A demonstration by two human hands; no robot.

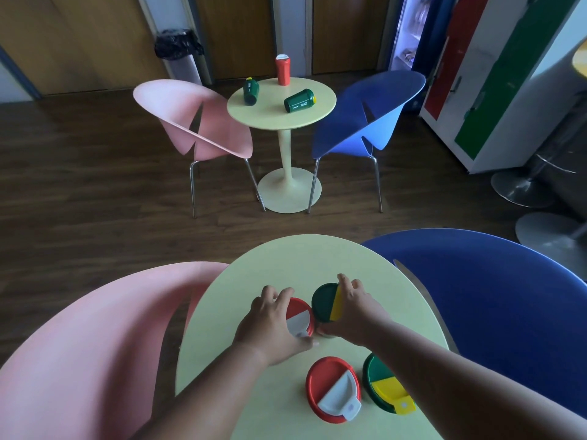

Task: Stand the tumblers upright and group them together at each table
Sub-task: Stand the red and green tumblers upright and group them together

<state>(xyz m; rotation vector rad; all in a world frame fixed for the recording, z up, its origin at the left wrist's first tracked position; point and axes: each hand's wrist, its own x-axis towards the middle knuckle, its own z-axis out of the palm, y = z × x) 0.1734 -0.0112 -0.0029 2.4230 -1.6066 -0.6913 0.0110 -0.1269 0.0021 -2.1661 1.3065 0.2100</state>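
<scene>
On the near round table (295, 258) several tumblers stand upright, seen from above. My left hand (270, 319) grips a red tumbler with a white lid flap (301, 315). My right hand (352, 309) grips a green tumbler with a yellow flap (324, 301) right beside it; the two nearly touch. Closer to me stand another red tumbler (332, 389) and another green one (386, 384). On the far round table (281, 117) a red tumbler (282, 69) stands upright, and two green tumblers (251, 91) (300, 100) lie on their sides.
A pink chair (79, 344) and a blue chair (492, 296) flank the near table. Another pink chair (193, 122) and blue chair (365, 122) flank the far one. A bin (181, 55) stands by the back wall, a coloured cabinet (495, 84) and stool bases (521, 188) at right.
</scene>
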